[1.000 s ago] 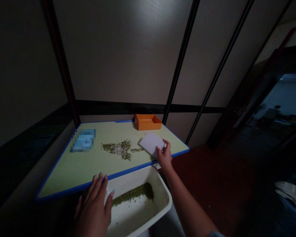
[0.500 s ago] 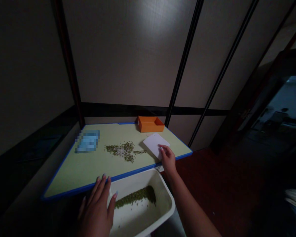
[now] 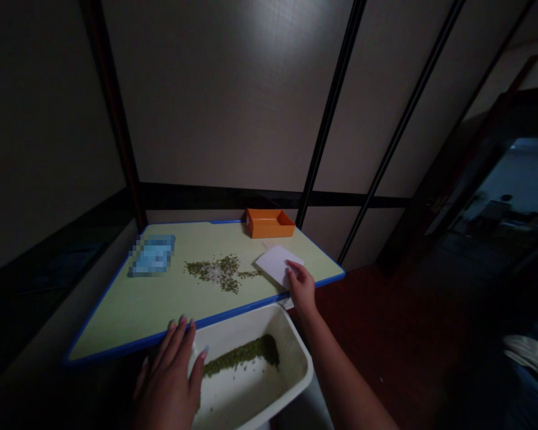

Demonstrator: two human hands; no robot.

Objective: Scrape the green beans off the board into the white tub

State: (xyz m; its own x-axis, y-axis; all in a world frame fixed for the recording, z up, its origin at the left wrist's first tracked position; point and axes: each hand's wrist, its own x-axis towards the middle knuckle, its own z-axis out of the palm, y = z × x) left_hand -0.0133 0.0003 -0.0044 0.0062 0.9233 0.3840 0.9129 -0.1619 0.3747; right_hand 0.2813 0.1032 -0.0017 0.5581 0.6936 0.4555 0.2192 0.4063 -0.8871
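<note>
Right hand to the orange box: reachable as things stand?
Probably yes. The orange box sits on the table just beyond the white card held in the right hand. Nothing else seems in the way, though the hand would likely need to release the card first.

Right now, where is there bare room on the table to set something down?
Two patches on the table: front left, between blue packet, green bits and front edge; and behind the bits, left of the orange tray. Crowded: around the right hand and white card, and along the edge by the left hand and bin.
</note>
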